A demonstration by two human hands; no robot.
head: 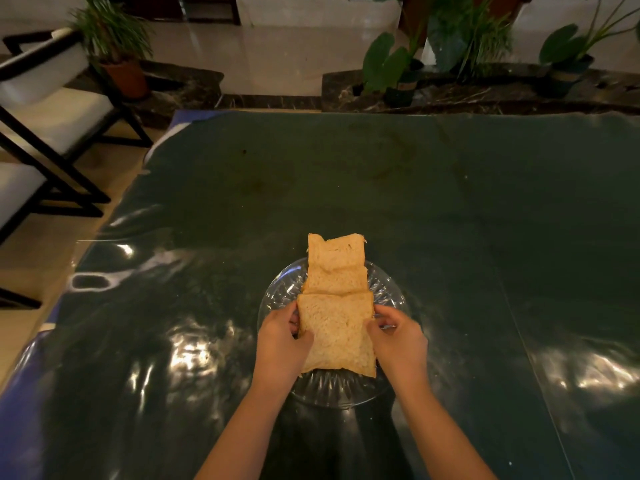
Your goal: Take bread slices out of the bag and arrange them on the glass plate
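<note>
Surface (346,188): dark, glossy sheet over it.
Glass plate (277,299): near the surface's front edge, centred.
Bread slices (337,282): three overlapping in a row on the plate; farthest overhangs the rim.
Hands: left hand (282,336) and right hand (398,336) pinch the nearest slice (337,332) by its sides.

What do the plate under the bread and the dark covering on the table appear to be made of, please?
The plate looks like clear cut glass: see-through, with ribbed facets catching light along its rim. The table covering is dark green beneath what seems a glossy clear plastic sheet, judging by its wrinkles and bright reflections; the layer underneath I cannot identify.
</note>
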